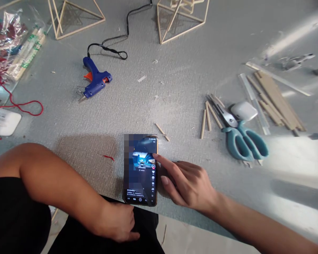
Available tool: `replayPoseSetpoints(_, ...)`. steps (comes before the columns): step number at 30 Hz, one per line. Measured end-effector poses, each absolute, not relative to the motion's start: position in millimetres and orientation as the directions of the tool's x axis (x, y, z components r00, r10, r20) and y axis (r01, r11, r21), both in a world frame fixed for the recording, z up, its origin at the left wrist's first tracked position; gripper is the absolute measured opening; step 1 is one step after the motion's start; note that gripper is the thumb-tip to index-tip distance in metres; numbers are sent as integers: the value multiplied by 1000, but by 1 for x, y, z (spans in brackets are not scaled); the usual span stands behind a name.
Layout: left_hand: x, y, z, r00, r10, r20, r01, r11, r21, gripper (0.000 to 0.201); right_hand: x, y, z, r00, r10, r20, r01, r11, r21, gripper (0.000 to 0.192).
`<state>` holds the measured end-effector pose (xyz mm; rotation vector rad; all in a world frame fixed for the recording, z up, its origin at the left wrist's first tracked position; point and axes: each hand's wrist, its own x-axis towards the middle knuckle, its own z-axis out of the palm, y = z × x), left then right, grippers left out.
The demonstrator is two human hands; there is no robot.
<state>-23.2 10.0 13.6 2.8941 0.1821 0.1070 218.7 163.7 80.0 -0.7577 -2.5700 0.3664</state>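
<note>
A smartphone (141, 180) with a lit screen lies flat near the table's front edge, part of it covered by blurred blocks. My right hand (188, 180) reaches in from the right, its index fingertip touching the upper right of the screen. The thumb is apart from that finger, the other fingers are bent, and nothing is held. Just below the phone, my left hand (119, 222) rests over my dark-clothed lap with its fingers curled in. I see nothing in it, though its palm is hidden. A short wooden stick (162, 132) lies just above the phone.
A blue glue gun (96, 79) with a black cord (127, 26) lies at upper left. Teal-handled scissors (245, 141), a white case (244, 111) and wooden strips (278, 100) lie right. Stick frames (184, 33) stand at the back. Plastic packets (13, 38) and red cord (29, 102) lie left.
</note>
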Motion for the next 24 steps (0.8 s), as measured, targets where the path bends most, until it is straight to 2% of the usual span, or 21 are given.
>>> replayPoseSetpoints(8, -22, 12, 17, 994, 111, 26, 103, -974, 202, 57, 219, 163, 79, -755, 569, 327, 453, 812, -368, 41)
replayPoseSetpoints(19, -24, 15, 20, 997, 75, -11, 75, -958, 278, 62, 219, 164, 79, -760, 558, 332, 442, 820, -364, 40)
replayPoseSetpoints(24, -22, 13, 18, 995, 33, -89, 58, -955, 290, 60, 220, 164, 79, -761, 554, 338, 441, 824, -357, 40)
